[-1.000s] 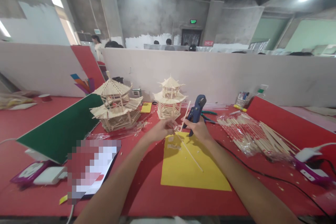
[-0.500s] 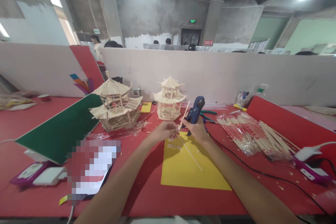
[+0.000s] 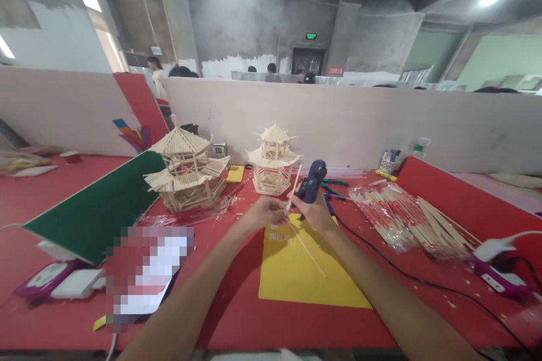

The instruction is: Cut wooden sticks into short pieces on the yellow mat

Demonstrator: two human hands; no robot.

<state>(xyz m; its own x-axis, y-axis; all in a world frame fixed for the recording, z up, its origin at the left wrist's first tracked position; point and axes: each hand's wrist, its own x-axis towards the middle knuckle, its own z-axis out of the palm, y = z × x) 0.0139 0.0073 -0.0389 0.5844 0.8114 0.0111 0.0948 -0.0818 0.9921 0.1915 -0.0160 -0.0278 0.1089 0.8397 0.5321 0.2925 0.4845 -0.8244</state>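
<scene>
My right hand [image 3: 318, 211] is closed around a dark blue glue gun [image 3: 313, 181] held nose down above the top of a yellow sheet [image 3: 305, 290]. Its fingertips also touch a thin wooden stick [image 3: 295, 185] that leans nearly upright. My left hand [image 3: 267, 213] pinches the lower end of this stick, close beside the right fingertips. A second thin stick [image 3: 311, 252] slants across the sheet from below the fingers; whether the left hand grips it too I cannot tell. Short stick pieces [image 3: 279, 235] lie in rows on the sheet near my left hand.
Two stick pagodas, one larger [image 3: 186, 172] and one smaller [image 3: 275, 161], stand at the back. Bagged sticks [image 3: 402, 217] and a black cord [image 3: 393, 264] lie to the right. Green-handled pliers [image 3: 336, 183] are behind the glue gun. A green board [image 3: 97, 203] stands at left.
The glue gun and my right hand have shifted slightly left and down. The upright stick's top has moved a little left with them. My left hand has hardly moved.
</scene>
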